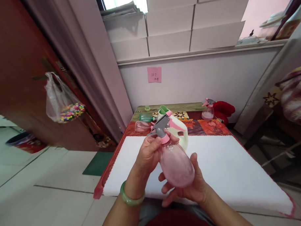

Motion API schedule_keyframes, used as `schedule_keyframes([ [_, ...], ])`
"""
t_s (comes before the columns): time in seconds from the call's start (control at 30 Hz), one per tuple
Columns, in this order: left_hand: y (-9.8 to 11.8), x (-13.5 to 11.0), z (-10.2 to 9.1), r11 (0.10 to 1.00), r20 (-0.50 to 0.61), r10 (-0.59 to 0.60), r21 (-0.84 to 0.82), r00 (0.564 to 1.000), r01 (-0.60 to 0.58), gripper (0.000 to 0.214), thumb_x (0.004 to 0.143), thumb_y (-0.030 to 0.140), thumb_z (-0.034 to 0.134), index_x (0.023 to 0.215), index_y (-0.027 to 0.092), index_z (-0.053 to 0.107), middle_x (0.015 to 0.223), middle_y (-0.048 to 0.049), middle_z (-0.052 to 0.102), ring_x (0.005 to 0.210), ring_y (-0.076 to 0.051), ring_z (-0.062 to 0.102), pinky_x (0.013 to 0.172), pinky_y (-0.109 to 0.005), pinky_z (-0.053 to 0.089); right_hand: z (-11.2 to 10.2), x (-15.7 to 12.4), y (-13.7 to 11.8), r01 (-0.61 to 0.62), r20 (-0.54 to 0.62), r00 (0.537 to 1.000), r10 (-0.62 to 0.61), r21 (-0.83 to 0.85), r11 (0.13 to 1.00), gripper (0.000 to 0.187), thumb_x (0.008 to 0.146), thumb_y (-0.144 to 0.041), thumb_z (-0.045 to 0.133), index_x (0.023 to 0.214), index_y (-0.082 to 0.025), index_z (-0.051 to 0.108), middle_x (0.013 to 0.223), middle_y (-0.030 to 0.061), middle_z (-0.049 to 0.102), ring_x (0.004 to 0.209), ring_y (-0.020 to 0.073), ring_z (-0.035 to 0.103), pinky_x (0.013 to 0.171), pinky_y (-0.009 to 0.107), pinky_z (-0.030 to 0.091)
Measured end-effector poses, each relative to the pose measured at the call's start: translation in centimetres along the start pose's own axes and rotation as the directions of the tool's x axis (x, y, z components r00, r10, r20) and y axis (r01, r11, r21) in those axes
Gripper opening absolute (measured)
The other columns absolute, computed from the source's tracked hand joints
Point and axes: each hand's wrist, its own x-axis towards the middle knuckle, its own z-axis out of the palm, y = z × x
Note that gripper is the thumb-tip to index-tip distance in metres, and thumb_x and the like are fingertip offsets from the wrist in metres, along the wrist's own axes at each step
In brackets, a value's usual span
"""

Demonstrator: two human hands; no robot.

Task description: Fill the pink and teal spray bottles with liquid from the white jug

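I hold a pink translucent spray bottle point(175, 165) tilted in front of me, above the near edge of the table. My left hand point(149, 154), with a green bangle on its wrist, is closed around the bottle's neck just below the grey and pink trigger head point(162, 125). My right hand point(190, 187) cups the bottle's rounded base from beneath, fingers curled up its side.
A white sheet point(228, 166) covers the table. Behind the bottle stand a white jug point(182, 135), a second pink spray bottle point(207, 111), a teal bottle point(145, 117), a pink bottle lying down point(141, 126) and a red cloth point(224, 108). A plastic bag of beads point(63, 104) hangs left.
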Motion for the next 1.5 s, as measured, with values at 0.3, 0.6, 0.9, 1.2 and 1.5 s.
schedule_keyframes([
  [0.3, 0.0, 0.4, 0.2, 0.998, -0.067, 0.067, 0.019, 0.995, -0.066, 0.029, 0.080, 0.040, 0.081, 0.099, 0.018, 0.077, 0.089, -0.0073, 0.074, 0.101, -0.027, 0.071, 0.103, -0.045, 0.048, 0.1, -0.2, -0.1, 0.067, -0.110, 0.992, -0.064, 0.022, 0.998, 0.097, 0.059, -0.089, 0.069, 0.122, -0.015, 0.063, 0.106, 0.0147, 0.075, 0.078, 0.0214, 0.072, 0.056, 0.025, 0.055],
  [0.6, -1.1, 1.3, 1.8, 0.984, -0.323, 0.176, 0.047, 0.930, -0.170, 0.019, 0.082, 0.031, 0.080, 0.097, 0.020, 0.078, 0.102, -0.0029, 0.072, 0.091, -0.017, 0.071, 0.103, -0.040, 0.050, 0.6, 0.2, 1.4, 0.294, -0.306, 0.348, -0.886, -0.862, 0.413, 0.138, 0.044, -0.048, 0.101, 0.157, -0.027, 0.025, 0.161, 0.0153, 0.038, 0.148, 0.0394, 0.035, 0.118, 0.051, 0.037],
  [0.9, -1.3, 1.0, 1.5, 0.984, -0.134, 0.149, 0.122, 0.980, -0.133, 0.025, 0.087, 0.038, 0.074, 0.101, 0.018, 0.078, 0.095, -0.0094, 0.075, 0.097, -0.026, 0.070, 0.092, -0.041, 0.052, 1.7, -0.6, -0.8, 0.085, -0.295, 0.955, -0.041, 0.137, 0.987, 0.093, 0.082, -0.091, 0.039, 0.134, -0.017, 0.059, 0.126, 0.0211, 0.070, 0.085, 0.0249, 0.076, 0.049, 0.022, 0.053],
  [1.2, -1.2, 0.9, 0.9, 0.972, -0.324, 0.171, 0.212, 0.931, -0.104, 0.029, 0.074, 0.032, 0.086, 0.101, 0.022, 0.080, 0.095, -0.0053, 0.079, 0.097, -0.021, 0.072, 0.090, -0.033, 0.051, -0.3, 0.2, 1.4, 0.528, -0.353, 0.722, -0.596, -0.277, 0.803, 0.076, 0.070, -0.059, 0.083, 0.136, -0.030, 0.058, 0.139, 0.0099, 0.063, 0.126, 0.0333, 0.059, 0.090, 0.044, 0.058],
  [1.5, -1.5, 1.7, 2.3, 0.989, -0.440, 0.146, 0.093, 0.886, -0.117, 0.024, 0.078, 0.030, 0.084, 0.099, 0.020, 0.079, 0.097, -0.0041, 0.077, 0.089, -0.015, 0.071, 0.090, -0.028, 0.053, -1.1, 1.2, 2.2, 0.557, -0.356, 0.509, -0.784, -0.559, 0.615, 0.131, 0.043, -0.047, 0.102, 0.153, -0.041, 0.030, 0.151, 0.0071, 0.051, 0.131, 0.0339, 0.055, 0.101, 0.047, 0.053],
])
